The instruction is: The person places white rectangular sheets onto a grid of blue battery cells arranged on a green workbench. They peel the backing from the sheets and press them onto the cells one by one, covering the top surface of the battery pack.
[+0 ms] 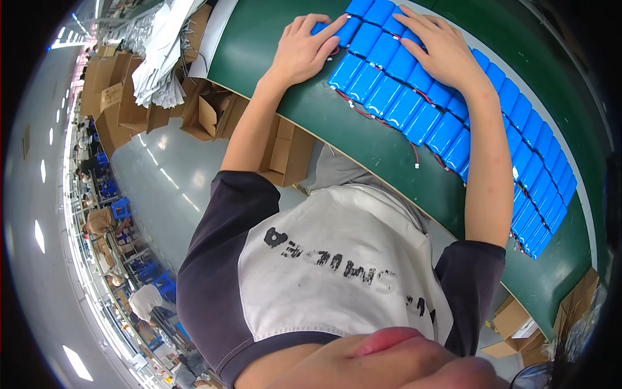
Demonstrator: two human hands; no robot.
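Note:
Many blue shrink-wrapped battery packs (382, 97) lie in slanting rows on the green table (311, 107). Thin red and black wires with small white connectors (416, 165) come out along their near edges. At the left end of the far row, my left hand (304, 52) is closed around a blue battery pack (350, 30), thumb on its near side and index finger on its far side. My right hand (440, 48) lies over the packs farther right, its fingers apart and touching their tops. Its palm and forearm hide part of the rows.
Open cardboard boxes (285, 152) stand below the table's near edge on the left. White sheets (159, 71) are heaped beside the table's left end. More boxes (512, 321) sit at the lower right. Far left, people work along benches with blue stools (121, 207).

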